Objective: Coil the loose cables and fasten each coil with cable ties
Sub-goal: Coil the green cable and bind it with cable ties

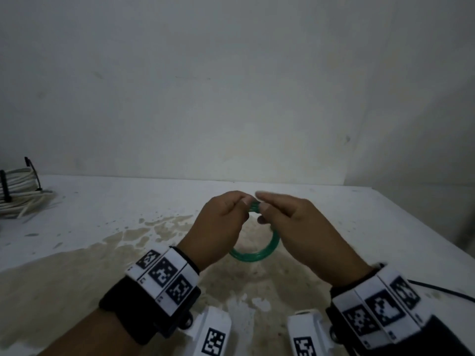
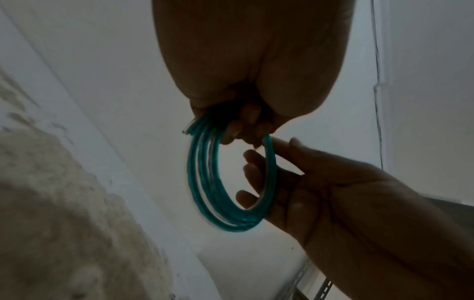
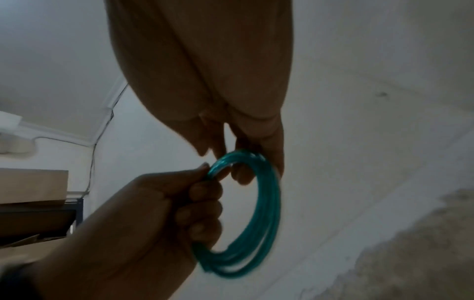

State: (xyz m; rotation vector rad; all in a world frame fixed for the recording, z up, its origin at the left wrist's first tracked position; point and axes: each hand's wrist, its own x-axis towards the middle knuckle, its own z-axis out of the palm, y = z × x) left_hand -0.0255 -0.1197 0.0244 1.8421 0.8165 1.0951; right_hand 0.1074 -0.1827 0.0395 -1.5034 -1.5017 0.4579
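A green cable coil [image 1: 257, 256] of several loops hangs upright above the stained white table [image 1: 115, 206]. My left hand [image 1: 243, 205] pinches the coil's top between thumb and fingers; the left wrist view shows the coil [image 2: 202, 192] hanging from those fingertips [image 2: 234, 130]. My right hand [image 1: 262, 205] meets it at the same spot, thumb and fingers curled round the strands [image 3: 269, 213] on the right side. A loose cable end [image 2: 188, 130] sticks out near the left fingers. No tie is visible on this coil.
A white cable bundle [image 1: 18, 191] bound with black ties lies at the table's far left, against the wall. A thin black strip [image 1: 442, 291] lies on the table at the right. A shelf with a cardboard box [image 3: 33, 184] stands to the left.
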